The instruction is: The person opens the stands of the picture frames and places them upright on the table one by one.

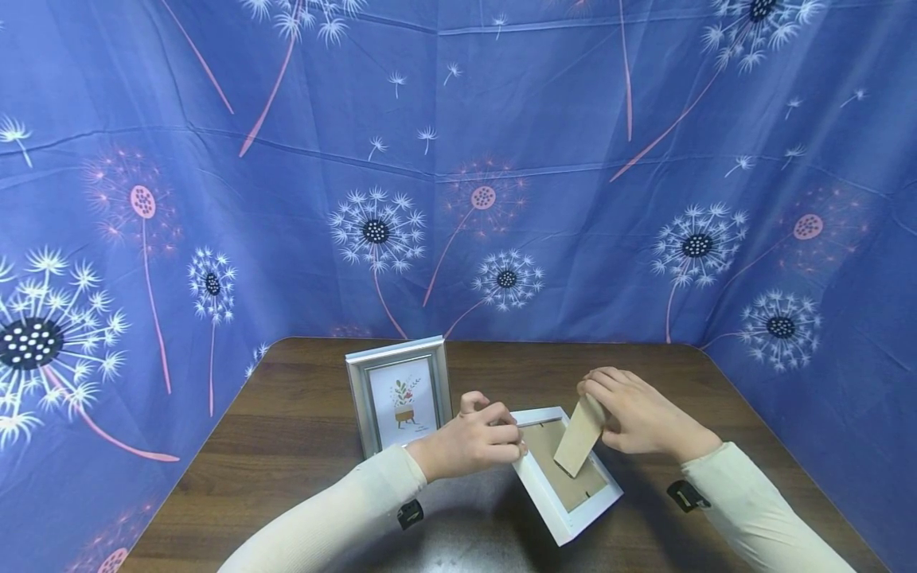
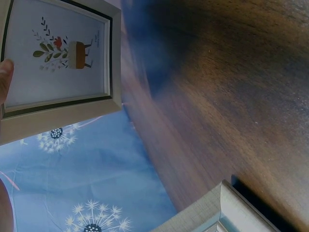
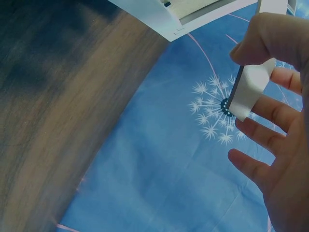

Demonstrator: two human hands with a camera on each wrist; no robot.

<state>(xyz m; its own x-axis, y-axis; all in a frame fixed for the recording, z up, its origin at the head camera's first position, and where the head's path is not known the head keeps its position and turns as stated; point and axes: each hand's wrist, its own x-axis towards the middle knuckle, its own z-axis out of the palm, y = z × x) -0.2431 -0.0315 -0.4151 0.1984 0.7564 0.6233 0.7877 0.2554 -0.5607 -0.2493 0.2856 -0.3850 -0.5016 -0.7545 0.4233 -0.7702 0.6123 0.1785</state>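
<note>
A white picture frame (image 1: pixel 539 495) is tilted back-side up over the table, its brown backing board (image 1: pixel 540 446) facing the head camera. My left hand (image 1: pixel 476 438) grips its left edge. In the left wrist view the front of this frame (image 2: pixel 116 58) shows a potted-plant print, with a fingertip over its edge. A beige stand leg (image 1: pixel 579 442) sticks out from the backing at an angle. My right hand (image 1: pixel 637 410) pinches the leg's free end between thumb and fingers; in the right wrist view the leg (image 3: pixel 251 89) lies across the fingers, the lower ones spread.
Behind my left hand, a silver picture frame (image 1: pixel 361 410) with a similar plant print stands upright on the dark wooden table (image 1: pixel 286 446). A blue dandelion-print cloth (image 1: pixel 573 103) hangs around the table's back and sides.
</note>
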